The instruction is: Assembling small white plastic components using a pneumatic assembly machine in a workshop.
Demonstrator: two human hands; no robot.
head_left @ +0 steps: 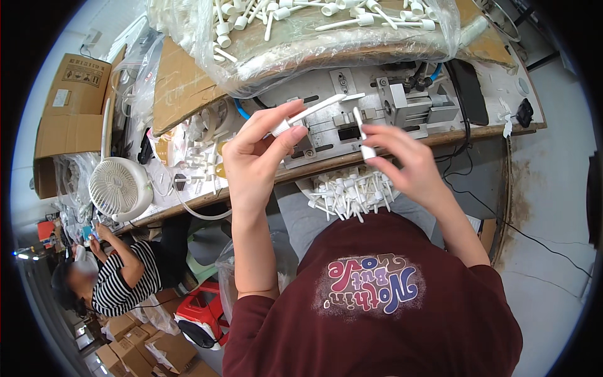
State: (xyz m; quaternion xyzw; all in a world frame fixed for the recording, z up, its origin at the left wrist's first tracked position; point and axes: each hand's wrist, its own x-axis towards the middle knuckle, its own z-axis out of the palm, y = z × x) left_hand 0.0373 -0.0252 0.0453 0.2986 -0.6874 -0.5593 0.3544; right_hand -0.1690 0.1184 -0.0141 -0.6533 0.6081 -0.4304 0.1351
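Between the thumb and fingers of my left hand (256, 141) is a white cap applicator (317, 109), a short cap with a long thin stem that points up and to the right. My right hand (405, 160) pinches a second white applicator (358, 120), its stem up and its cap toward me. Both hands are raised in front of a metal clamping fixture (405, 103) on the bench. Below them, a heap of similar white applicators (352, 193) rests by my lap. More loose white caps with stems (348, 20) lie in a clear plastic bag (251, 66) at the back.
A white fan (119, 188) stands on the left of the bench, near a tall cardboard box (72, 107). A black phone-like slab (470, 94) and cables lie at the right. At the lower left a person in a striped shirt (129, 276) works beside a red stool (204, 311).
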